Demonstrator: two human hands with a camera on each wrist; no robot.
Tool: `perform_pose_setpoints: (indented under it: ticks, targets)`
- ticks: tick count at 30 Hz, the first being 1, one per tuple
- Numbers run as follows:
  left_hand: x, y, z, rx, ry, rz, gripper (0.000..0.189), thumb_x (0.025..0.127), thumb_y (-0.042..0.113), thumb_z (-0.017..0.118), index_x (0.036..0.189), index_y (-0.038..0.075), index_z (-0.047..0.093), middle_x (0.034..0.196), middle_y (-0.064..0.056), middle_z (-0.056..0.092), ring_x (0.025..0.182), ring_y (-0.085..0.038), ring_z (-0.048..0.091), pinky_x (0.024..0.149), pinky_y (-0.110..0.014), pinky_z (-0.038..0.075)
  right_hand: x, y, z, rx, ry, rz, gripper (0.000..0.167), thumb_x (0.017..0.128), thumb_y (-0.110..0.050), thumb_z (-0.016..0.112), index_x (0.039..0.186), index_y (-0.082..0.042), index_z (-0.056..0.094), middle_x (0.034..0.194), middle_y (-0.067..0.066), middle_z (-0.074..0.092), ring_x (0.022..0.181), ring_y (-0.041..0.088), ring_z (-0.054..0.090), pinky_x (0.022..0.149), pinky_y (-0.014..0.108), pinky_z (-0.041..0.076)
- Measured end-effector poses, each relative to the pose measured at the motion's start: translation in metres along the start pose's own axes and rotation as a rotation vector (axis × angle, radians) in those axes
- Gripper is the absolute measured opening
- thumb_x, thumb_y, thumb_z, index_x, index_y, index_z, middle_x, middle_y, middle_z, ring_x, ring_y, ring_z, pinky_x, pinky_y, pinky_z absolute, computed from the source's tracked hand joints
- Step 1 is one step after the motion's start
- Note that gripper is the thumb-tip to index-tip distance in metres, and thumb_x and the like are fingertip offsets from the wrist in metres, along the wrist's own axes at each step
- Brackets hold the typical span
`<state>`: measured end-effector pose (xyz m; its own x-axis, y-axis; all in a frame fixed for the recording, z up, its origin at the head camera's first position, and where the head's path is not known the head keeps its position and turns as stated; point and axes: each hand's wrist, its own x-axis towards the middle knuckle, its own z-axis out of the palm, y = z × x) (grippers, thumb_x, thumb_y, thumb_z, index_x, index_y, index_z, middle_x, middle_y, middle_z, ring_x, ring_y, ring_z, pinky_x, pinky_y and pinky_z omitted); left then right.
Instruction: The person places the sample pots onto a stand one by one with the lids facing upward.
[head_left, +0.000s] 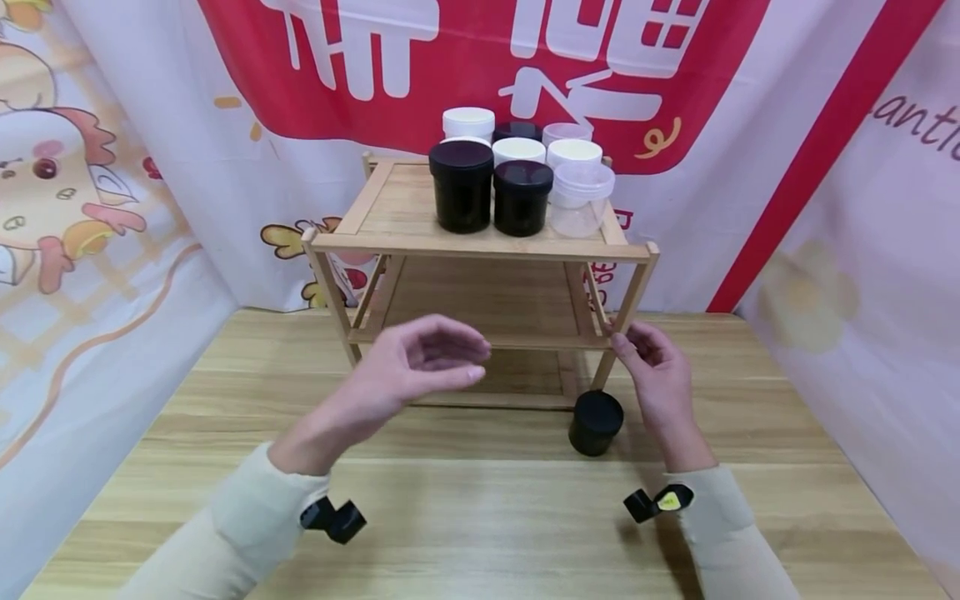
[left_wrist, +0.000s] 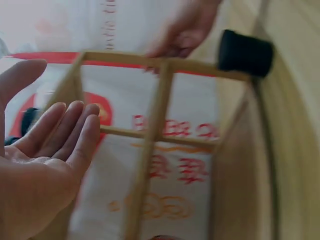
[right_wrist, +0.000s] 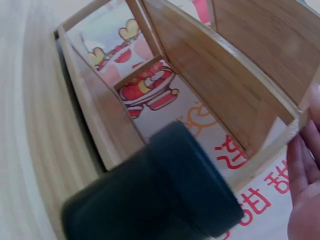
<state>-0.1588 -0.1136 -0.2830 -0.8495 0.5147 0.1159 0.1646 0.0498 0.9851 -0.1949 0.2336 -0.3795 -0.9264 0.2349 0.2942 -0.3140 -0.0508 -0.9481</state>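
Note:
A three-tier wooden shelf rack (head_left: 465, 244) stands on the table, with its lower tiers bare where they show. My right hand (head_left: 660, 375) grips the rack's right front post near the middle tier, thumb in front and fingers partly hidden behind; the right wrist view shows its fingers (right_wrist: 298, 167) against the wooden frame. In front of the middle tier my left hand (head_left: 408, 367) hovers, fingers gently bent and thumb apart, holding nothing. A black lidded jar (head_left: 596, 423) stands on the table by the rack's right front foot, just left of my right hand.
On the top tier several jars are grouped: black jars (head_left: 462, 187), white-lidded jars (head_left: 468, 123) and clear jars (head_left: 581, 200). A printed cloth (head_left: 315, 192) hangs behind the rack and along both sides. The wooden table (head_left: 465, 517) extends toward me.

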Motion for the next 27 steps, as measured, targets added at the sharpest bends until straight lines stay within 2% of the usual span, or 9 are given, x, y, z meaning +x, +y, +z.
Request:
perform_pose_setpoints:
  ticks: [3, 6, 12, 17, 21, 27]
  targets:
    - [0.005, -0.021, 0.011, -0.015, -0.037, -0.044, 0.043, 0.094, 0.014, 0.083, 0.133, 0.009, 0.068, 0.138, -0.016, 0.070, 0.124, -0.026, 0.071, 0.105, -0.035, 0.060, 0.002, -0.003, -0.006, -0.038, -0.037, 0.034, 0.026, 0.104, -0.012, 0.072, 0.128, -0.003, 0.072, 0.114, -0.011, 0.081, 0.105, 0.007, 0.071, 0.094, 0.017, 0.059]
    - [0.013, -0.040, 0.021, -0.037, -0.059, -0.076, 0.042, 0.094, 0.015, 0.083, 0.133, 0.009, 0.068, 0.139, -0.016, 0.069, 0.125, -0.026, 0.071, 0.106, -0.035, 0.060, 0.004, -0.006, -0.011, -0.075, -0.069, 0.061, 0.022, 0.103, -0.014, 0.073, 0.125, -0.010, 0.075, 0.114, -0.011, 0.081, 0.105, 0.007, 0.069, 0.092, 0.016, 0.058]
    - [0.030, -0.073, 0.041, -0.021, -0.080, -0.091, 0.045, 0.096, 0.018, 0.082, 0.137, 0.008, 0.066, 0.140, -0.011, 0.069, 0.130, -0.029, 0.068, 0.112, -0.038, 0.057, 0.007, -0.010, -0.019, -0.146, -0.115, 0.092, 0.017, 0.103, -0.014, 0.073, 0.116, -0.024, 0.077, 0.104, -0.017, 0.076, 0.100, 0.005, 0.066, 0.089, 0.016, 0.057]
    - [0.045, -0.095, 0.056, -0.001, -0.084, -0.108, 0.049, 0.095, 0.019, 0.083, 0.140, 0.009, 0.065, 0.146, -0.014, 0.067, 0.138, -0.041, 0.062, 0.116, -0.045, 0.054, 0.010, -0.011, -0.026, -0.143, -0.191, 0.106, 0.018, 0.105, -0.016, 0.071, 0.122, -0.023, 0.075, 0.112, -0.018, 0.077, 0.105, 0.006, 0.067, 0.091, 0.017, 0.057]
    - [0.056, -0.111, 0.067, 0.033, -0.080, -0.118, 0.052, 0.094, 0.020, 0.084, 0.141, 0.008, 0.064, 0.148, -0.020, 0.065, 0.140, -0.043, 0.061, 0.118, -0.048, 0.052, 0.014, -0.011, -0.032, -0.111, -0.243, 0.106, 0.022, 0.106, -0.016, 0.070, 0.126, -0.021, 0.075, 0.117, -0.017, 0.078, 0.109, 0.005, 0.068, 0.094, 0.018, 0.058]
    - [0.066, -0.128, 0.089, 0.050, -0.078, -0.137, 0.058, 0.093, 0.017, 0.086, 0.144, 0.002, 0.062, 0.149, -0.023, 0.063, 0.139, -0.042, 0.061, 0.119, -0.050, 0.051, 0.018, -0.007, -0.037, -0.003, -0.336, 0.072, 0.033, 0.108, -0.010, 0.064, 0.140, -0.001, 0.067, 0.126, -0.007, 0.080, 0.117, 0.007, 0.070, 0.102, 0.023, 0.060]
